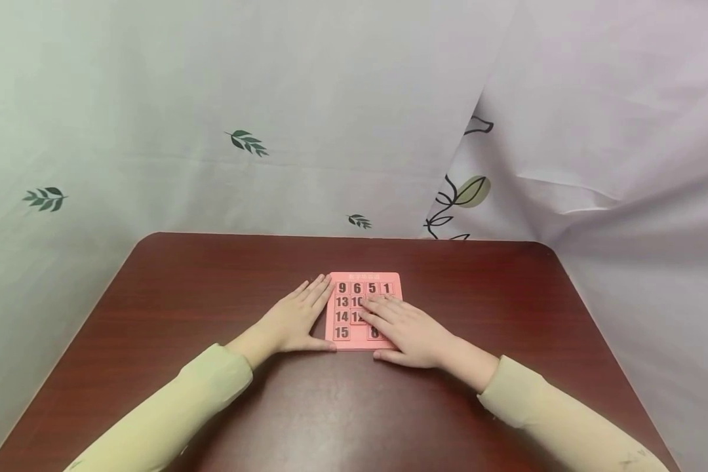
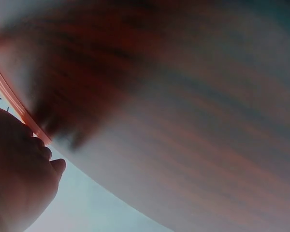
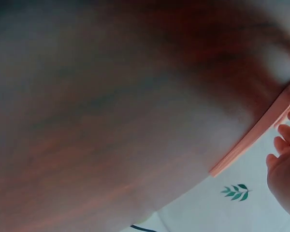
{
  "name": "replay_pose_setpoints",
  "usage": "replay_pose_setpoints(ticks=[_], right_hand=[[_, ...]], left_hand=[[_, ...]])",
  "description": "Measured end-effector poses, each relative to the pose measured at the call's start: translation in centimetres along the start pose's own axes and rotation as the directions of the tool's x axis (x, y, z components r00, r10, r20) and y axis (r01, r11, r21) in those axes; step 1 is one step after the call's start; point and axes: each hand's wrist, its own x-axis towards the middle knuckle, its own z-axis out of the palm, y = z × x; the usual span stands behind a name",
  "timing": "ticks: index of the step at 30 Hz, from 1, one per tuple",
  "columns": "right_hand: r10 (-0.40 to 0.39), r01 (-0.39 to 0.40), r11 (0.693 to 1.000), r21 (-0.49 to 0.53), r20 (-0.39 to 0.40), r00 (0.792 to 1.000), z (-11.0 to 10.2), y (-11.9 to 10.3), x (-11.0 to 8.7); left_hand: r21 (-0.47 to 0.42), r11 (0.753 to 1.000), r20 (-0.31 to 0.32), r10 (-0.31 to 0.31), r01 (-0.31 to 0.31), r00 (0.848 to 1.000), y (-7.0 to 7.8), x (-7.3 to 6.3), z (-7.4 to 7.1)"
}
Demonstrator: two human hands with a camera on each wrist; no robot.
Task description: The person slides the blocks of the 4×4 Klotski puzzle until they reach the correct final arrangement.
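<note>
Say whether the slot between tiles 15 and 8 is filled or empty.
Empty: the sliding number puzzle shows bare pink between its 15 tile and 8 tile.

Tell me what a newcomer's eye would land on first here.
The bright pink number puzzle stands out first, lying near the middle of the dark red-brown table in the head view. Next come the two hands: the left hand spread at the puzzle's left edge, the right hand reaching over its right side and hiding some numbers. Behind the table hangs a pale cloth with scattered leaf prints.
</note>
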Motion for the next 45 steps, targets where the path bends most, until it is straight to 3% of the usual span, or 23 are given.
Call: replay_pose_setpoints(ticks=[9, 21, 28, 35, 41, 45], right_hand=[[-0.024, 0.024, 1.0, -0.006, 0.008, 1.0, -0.3, -0.2, -0.2], [-0.129, 0.129, 0.991, -0.037, 0.002, 0.992, -0.6, -1.3, -0.6], [-0.091, 0.091, 0.996, 0.02, -0.027, 0.996, -0.9, -0.1, 0.0], [-0.042, 0.042, 0.999, 0.005, -0.018, 0.999, -0.6, 1.7, 1.4], [-0.039, 0.039, 0.999, -0.002, 0.033, 0.999, -0.3, 1.7, 2.0], [-0.049, 0.049, 0.999, 0.002, 0.027, 0.998, -0.3, 1.2, 1.8]], left_hand=[[-0.013, 1.0, 0.015, 0.001, -0.001, 1.0, 0.4, 0.2, -0.6], [-0.011, 1.0, 0.015, -0.02, 0.02, 1.0, 0.3, -0.3, -0.4], [-0.013, 1.0, 0.037, -0.024, 0.024, 0.999, 0.7, -0.3, 0.1], [-0.03, 0.999, 0.029, -0.02, 0.021, 0.999, 0.9, -0.2, 0.3], [-0.022, 0.999, 0.038, -0.024, 0.024, 0.999, 0.9, -0.3, 0.1], [-0.022, 0.999, 0.035, -0.027, 0.028, 0.999, 0.9, -0.3, -0.1]])
